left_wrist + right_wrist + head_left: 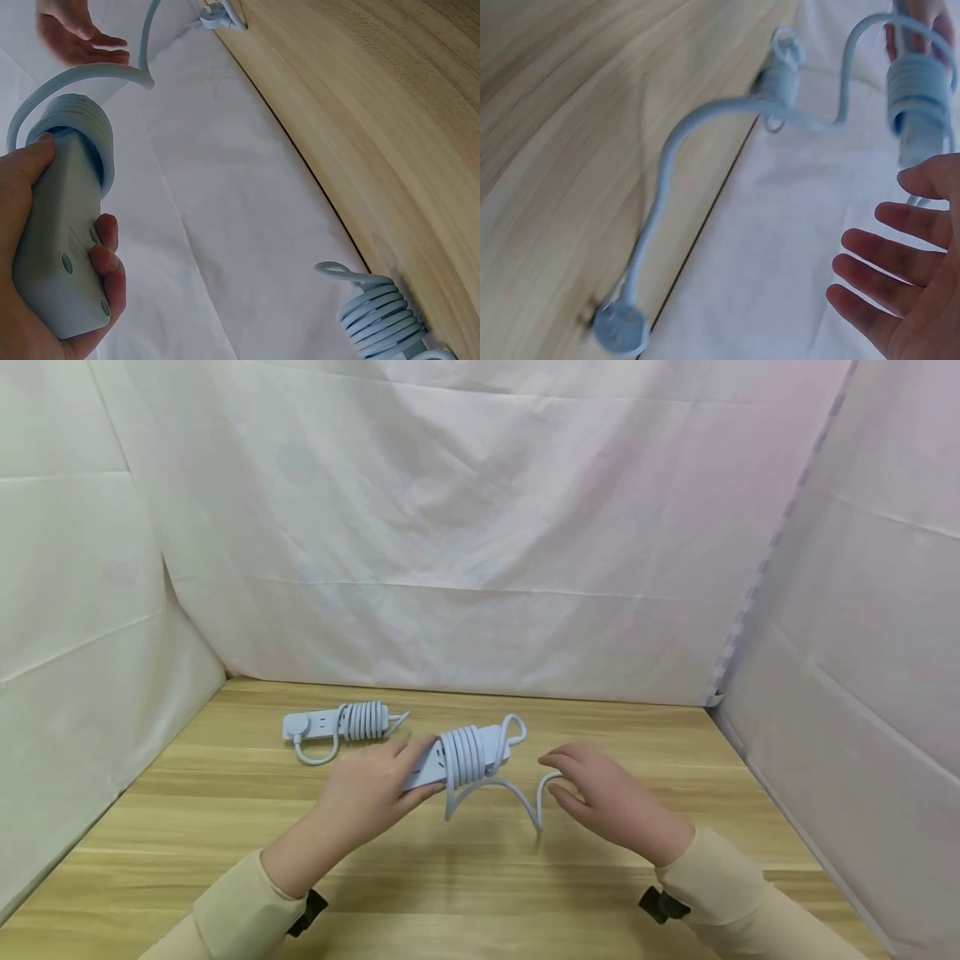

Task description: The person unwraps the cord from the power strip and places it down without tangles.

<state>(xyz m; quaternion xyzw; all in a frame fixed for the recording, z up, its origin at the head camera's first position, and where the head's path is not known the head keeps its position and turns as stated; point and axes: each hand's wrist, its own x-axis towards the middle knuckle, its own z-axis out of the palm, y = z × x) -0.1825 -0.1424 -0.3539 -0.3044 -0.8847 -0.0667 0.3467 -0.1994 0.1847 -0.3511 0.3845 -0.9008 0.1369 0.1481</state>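
Observation:
A white power strip (pixel 427 766) is gripped at one end by my left hand (pixel 375 785) and held above the table. Its cord (pixel 467 753) is coiled in several turns round the other end. From the coil a loose length of cord (pixel 664 157) runs down to a round plug (pixel 620 328), low in the right wrist view. To the right of the strip is my right hand (pixel 607 793), its fingers (pixel 892 259) spread and holding nothing. In the left wrist view the strip's underside shows, with the left thumb (pixel 34 154) along it by the coil.
A second power strip (pixel 322 724), its cord wound round it and its plug (pixel 297 724) seated at the left end, lies farther back on the wooden table (pixel 465 893). White cloth (pixel 465 527) hangs behind the table and along both sides.

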